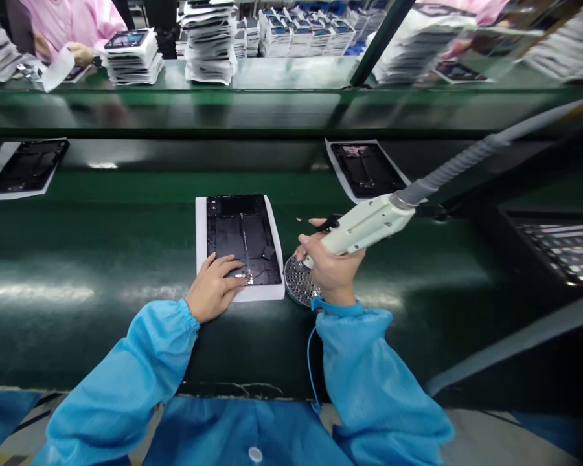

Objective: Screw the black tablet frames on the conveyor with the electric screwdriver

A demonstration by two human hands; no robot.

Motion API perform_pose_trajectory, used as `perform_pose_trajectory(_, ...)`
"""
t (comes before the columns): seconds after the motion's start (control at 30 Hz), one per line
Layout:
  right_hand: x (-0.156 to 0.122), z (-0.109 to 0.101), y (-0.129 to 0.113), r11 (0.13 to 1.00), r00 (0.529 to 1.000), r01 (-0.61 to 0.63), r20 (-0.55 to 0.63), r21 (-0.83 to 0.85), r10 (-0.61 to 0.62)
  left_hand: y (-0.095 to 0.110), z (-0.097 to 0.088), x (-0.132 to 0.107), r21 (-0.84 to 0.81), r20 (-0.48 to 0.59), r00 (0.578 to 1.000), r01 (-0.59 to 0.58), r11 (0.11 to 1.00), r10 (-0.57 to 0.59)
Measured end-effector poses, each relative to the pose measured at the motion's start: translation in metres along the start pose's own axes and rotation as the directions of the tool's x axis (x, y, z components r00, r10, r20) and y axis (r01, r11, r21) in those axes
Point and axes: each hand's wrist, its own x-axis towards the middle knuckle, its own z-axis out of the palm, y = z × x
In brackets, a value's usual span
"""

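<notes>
A black tablet housing (252, 236) with small inner parts lies on a sheet of white foam wrap (255, 294) in front of me. My left hand (216, 286) rests on its lower left part, fingers spread and pressing flat. In my right hand (333, 268) is a pale electric screwdriver (369, 223), its body angled up to the right and its tip end low. Beneath that hand sits a round metal dish with holes (297, 279), partly covered by the fingers. A blue wrist strap (337, 307) circles my right wrist.
Two more housings lie on wrap, one at left (29, 165), one at right (366, 168). A grey hose (466, 158) runs up from the screwdriver. At right stands a dark tray (539, 226). Beyond, stacked wrapped sheets (208, 42) and a person in pink (72, 22).
</notes>
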Motion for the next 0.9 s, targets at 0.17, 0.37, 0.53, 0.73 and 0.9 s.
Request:
perform_pose_trajectory(0.17, 0.000, 0.001, 0.000, 0.999, 1.000, -0.025, 0.002, -0.019, 0.025, 0.000, 0.000, 0.000, 0.001, -0.015, 1.000, -0.016, 1.000, 0.016)
perform_pose_trajectory(0.37, -0.001, -0.001, 0.003, 0.999, 1.000, -0.017, 0.015, -0.038, 0.018, 0.000, -0.001, 0.000, 0.002, -0.024, 0.999, -0.021, 1.000, 0.021)
perform_pose_trajectory(0.53, -0.002, -0.001, 0.003, 0.998, 0.999, -0.039, 0.026, -0.047, 0.040, -0.001, -0.001, 0.000, -0.003, -0.017, 1.000, -0.015, 1.000, 0.015)
perform_pose_trajectory(0.73, -0.001, 0.001, -0.001, 0.997, 1.000, -0.028, 0.012, -0.070, 0.029, -0.003, 0.002, -0.001, -0.017, -0.078, 0.995, 0.056, 0.998, -0.057)
perform_pose_trajectory(0.9, -0.005, 0.012, -0.018, 1.000, 1.000, 0.023, -0.008, 0.004, -0.023, 0.003, 0.002, -0.001, 0.027, -0.050, 0.981, 0.188, 0.982, -0.187)
